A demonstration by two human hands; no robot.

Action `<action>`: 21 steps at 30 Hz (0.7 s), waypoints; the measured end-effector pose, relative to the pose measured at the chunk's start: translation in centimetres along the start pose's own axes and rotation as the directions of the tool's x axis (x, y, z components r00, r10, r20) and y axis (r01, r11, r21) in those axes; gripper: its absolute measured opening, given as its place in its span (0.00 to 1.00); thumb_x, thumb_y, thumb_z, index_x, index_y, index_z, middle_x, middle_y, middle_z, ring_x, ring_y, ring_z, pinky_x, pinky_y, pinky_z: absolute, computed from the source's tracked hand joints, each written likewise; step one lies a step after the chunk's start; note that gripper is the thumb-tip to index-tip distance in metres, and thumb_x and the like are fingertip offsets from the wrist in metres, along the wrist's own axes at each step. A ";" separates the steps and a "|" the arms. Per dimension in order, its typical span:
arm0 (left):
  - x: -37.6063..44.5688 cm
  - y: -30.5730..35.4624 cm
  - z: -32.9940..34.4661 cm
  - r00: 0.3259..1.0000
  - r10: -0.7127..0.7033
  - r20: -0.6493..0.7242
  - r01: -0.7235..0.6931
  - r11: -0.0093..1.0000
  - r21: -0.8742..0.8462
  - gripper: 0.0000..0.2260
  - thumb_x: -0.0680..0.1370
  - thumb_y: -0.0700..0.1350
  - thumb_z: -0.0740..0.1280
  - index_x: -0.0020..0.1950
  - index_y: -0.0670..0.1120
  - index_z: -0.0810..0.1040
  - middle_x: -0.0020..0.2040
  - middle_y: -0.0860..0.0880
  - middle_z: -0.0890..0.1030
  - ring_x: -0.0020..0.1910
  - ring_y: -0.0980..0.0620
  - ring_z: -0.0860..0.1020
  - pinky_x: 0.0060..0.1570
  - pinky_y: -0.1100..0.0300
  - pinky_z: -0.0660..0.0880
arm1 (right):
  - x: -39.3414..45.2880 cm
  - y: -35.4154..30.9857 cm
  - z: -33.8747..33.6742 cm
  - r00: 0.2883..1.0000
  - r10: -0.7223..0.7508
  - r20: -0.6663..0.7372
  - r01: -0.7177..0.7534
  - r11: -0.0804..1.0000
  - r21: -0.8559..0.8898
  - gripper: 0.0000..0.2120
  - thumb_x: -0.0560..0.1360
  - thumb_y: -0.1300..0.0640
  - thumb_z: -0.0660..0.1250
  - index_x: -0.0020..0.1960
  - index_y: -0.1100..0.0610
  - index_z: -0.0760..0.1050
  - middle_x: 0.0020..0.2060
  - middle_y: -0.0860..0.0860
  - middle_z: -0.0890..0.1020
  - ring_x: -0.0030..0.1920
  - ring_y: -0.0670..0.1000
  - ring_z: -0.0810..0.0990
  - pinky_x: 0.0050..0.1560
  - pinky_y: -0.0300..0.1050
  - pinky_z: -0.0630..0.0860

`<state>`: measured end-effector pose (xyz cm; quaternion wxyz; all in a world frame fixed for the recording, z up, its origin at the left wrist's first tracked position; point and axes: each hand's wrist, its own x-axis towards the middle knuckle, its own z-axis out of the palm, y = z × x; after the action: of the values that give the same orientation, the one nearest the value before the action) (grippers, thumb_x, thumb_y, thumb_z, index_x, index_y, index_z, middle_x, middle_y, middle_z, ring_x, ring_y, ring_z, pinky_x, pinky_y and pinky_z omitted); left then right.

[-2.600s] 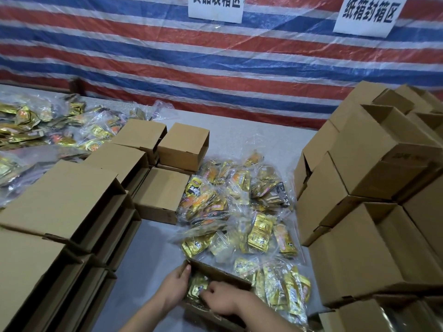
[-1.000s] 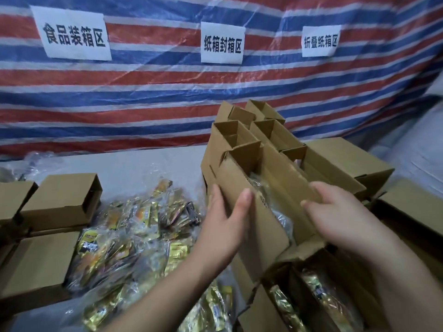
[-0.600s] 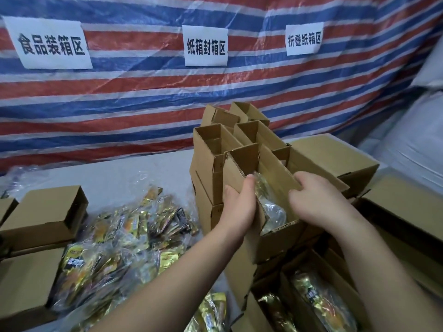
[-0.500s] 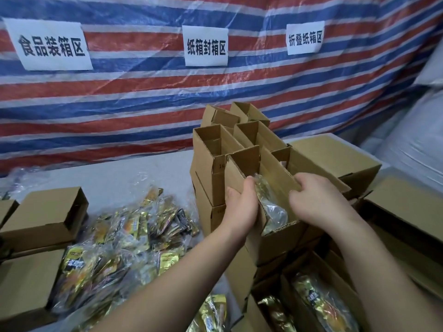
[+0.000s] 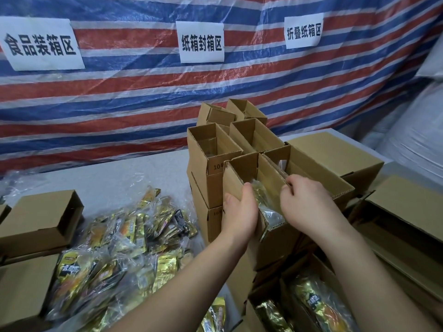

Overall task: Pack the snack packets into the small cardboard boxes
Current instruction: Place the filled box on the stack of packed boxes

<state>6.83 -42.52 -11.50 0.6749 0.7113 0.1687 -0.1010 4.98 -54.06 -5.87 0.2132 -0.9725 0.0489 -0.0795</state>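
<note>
head cam | worn, faces fwd+down (wide-angle); close over hands (image 5: 275, 212) | single view

Table (image 5: 134, 173) with pale grey top, running back to striped tarp. Lying on it: loose heap of clear-wrapped gold snack packets (image 5: 124, 240) at left centre; closed cardboard boxes (image 5: 36, 219) at left edge; stacked open-topped small boxes (image 5: 211, 149) at centre; larger closed box (image 5: 335, 152) to right.
</note>
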 end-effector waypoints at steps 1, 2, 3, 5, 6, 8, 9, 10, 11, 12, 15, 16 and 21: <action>-0.1 0.0 0.1 1.000 0.002 -0.001 -0.002 1.000 -0.002 0.39 0.76 0.66 0.51 0.81 0.47 0.49 0.80 0.46 0.56 0.77 0.43 0.58 0.75 0.41 0.57 | -0.1 -0.2 0.0 1.000 -0.011 -0.005 0.011 1.000 0.008 0.16 0.83 0.56 0.56 0.68 0.58 0.73 0.59 0.54 0.80 0.45 0.48 0.72 0.41 0.36 0.69; -0.1 0.0 0.1 1.000 0.006 -0.002 -0.006 1.000 -0.009 0.38 0.77 0.66 0.51 0.81 0.46 0.48 0.80 0.46 0.55 0.78 0.43 0.57 0.75 0.42 0.56 | -0.2 -0.4 0.0 1.000 -0.022 -0.010 0.022 1.000 0.016 0.17 0.83 0.56 0.56 0.70 0.57 0.72 0.61 0.54 0.80 0.50 0.50 0.75 0.48 0.40 0.73; -0.2 0.0 0.2 1.000 0.011 -0.006 -0.011 1.000 -0.021 0.37 0.78 0.65 0.51 0.81 0.45 0.48 0.80 0.45 0.55 0.78 0.43 0.56 0.75 0.42 0.56 | -0.3 -0.6 0.0 0.999 -0.030 -0.017 0.030 0.999 0.023 0.18 0.83 0.57 0.56 0.72 0.57 0.70 0.63 0.55 0.79 0.56 0.52 0.78 0.55 0.44 0.75; -0.3 0.1 0.4 1.000 0.020 -0.013 -0.021 0.999 -0.043 0.36 0.80 0.63 0.52 0.81 0.44 0.47 0.80 0.44 0.54 0.78 0.43 0.55 0.76 0.42 0.55 | -0.6 -0.9 -0.1 0.999 -0.040 -0.025 0.040 0.999 0.028 0.19 0.83 0.57 0.57 0.74 0.56 0.69 0.66 0.55 0.77 0.64 0.54 0.76 0.63 0.48 0.73; -0.3 0.2 0.4 1.000 0.022 -0.015 -0.023 0.999 -0.045 0.36 0.80 0.63 0.52 0.81 0.44 0.47 0.80 0.44 0.54 0.78 0.43 0.55 0.76 0.42 0.55 | -0.6 -0.9 -0.1 0.999 -0.040 -0.024 0.041 0.999 0.030 0.19 0.83 0.56 0.57 0.74 0.56 0.68 0.66 0.55 0.77 0.65 0.54 0.76 0.64 0.48 0.73; -0.4 0.1 0.3 1.000 0.029 -0.012 -0.029 0.999 -0.034 0.36 0.80 0.63 0.52 0.81 0.44 0.46 0.81 0.45 0.53 0.79 0.43 0.54 0.76 0.42 0.54 | -0.7 -0.8 -0.1 0.999 -0.038 -0.020 0.039 0.999 0.030 0.20 0.83 0.54 0.58 0.74 0.57 0.68 0.66 0.54 0.78 0.65 0.54 0.76 0.63 0.48 0.73; -0.4 0.0 0.3 0.999 0.033 -0.008 -0.033 0.999 -0.027 0.37 0.80 0.64 0.51 0.81 0.44 0.46 0.81 0.45 0.52 0.79 0.44 0.53 0.76 0.43 0.54 | -0.8 -0.7 -0.1 0.999 -0.037 -0.023 0.038 0.999 0.026 0.20 0.83 0.52 0.59 0.74 0.57 0.69 0.65 0.54 0.78 0.64 0.54 0.76 0.62 0.47 0.73; -0.6 -0.1 0.2 0.999 0.036 -0.002 -0.036 0.999 -0.022 0.38 0.80 0.65 0.51 0.81 0.44 0.45 0.81 0.45 0.51 0.79 0.44 0.53 0.76 0.43 0.53 | -1.0 -0.7 -0.1 0.999 -0.041 -0.034 0.042 0.999 0.020 0.21 0.83 0.51 0.59 0.73 0.57 0.69 0.65 0.54 0.78 0.64 0.54 0.77 0.61 0.47 0.73; -0.7 -0.2 0.1 0.999 0.042 0.003 -0.042 0.999 -0.022 0.39 0.80 0.67 0.50 0.81 0.44 0.45 0.81 0.46 0.51 0.79 0.45 0.53 0.77 0.43 0.53 | -1.1 -0.6 -0.1 0.997 -0.054 -0.056 0.055 0.998 0.012 0.21 0.82 0.50 0.60 0.73 0.57 0.69 0.64 0.54 0.79 0.63 0.54 0.77 0.59 0.46 0.73; -0.8 -0.3 -0.1 0.999 0.049 0.005 -0.049 0.998 -0.026 0.39 0.79 0.68 0.49 0.81 0.44 0.45 0.81 0.46 0.51 0.79 0.45 0.53 0.77 0.44 0.53 | -1.3 -0.6 0.0 0.993 -0.078 -0.087 0.078 0.997 0.000 0.22 0.82 0.49 0.61 0.72 0.57 0.70 0.63 0.54 0.79 0.62 0.53 0.77 0.56 0.45 0.73; -0.8 -0.6 -0.4 0.998 0.059 -0.009 -0.059 0.998 -0.014 0.40 0.79 0.69 0.49 0.81 0.44 0.47 0.81 0.46 0.54 0.79 0.45 0.56 0.76 0.44 0.55 | -1.8 -0.9 -0.1 0.975 -0.154 -0.159 0.151 0.988 -0.031 0.20 0.81 0.49 0.62 0.69 0.58 0.73 0.61 0.53 0.80 0.58 0.51 0.78 0.50 0.39 0.68; -0.8 -0.6 -0.6 0.998 0.064 -0.012 -0.064 0.998 -0.011 0.39 0.79 0.69 0.49 0.81 0.44 0.48 0.81 0.46 0.54 0.78 0.45 0.56 0.76 0.45 0.55 | -2.0 -1.0 -0.1 0.970 -0.174 -0.173 0.170 0.985 -0.038 0.20 0.81 0.49 0.62 0.69 0.58 0.74 0.61 0.53 0.79 0.58 0.51 0.78 0.50 0.39 0.67; -1.1 -1.6 -2.2 0.991 0.131 0.001 -0.131 0.991 -0.006 0.36 0.80 0.67 0.48 0.81 0.46 0.51 0.81 0.49 0.54 0.79 0.49 0.54 0.77 0.48 0.51 | -3.0 -2.5 -0.5 0.928 -0.269 -0.258 0.275 0.961 -0.013 0.17 0.80 0.50 0.63 0.65 0.57 0.76 0.58 0.51 0.79 0.52 0.45 0.74 0.46 0.31 0.64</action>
<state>5.00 -40.39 -12.38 0.6821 0.7189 0.1215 -0.0563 2.12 -51.63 -4.76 0.2033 -0.9488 -0.0599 -0.2343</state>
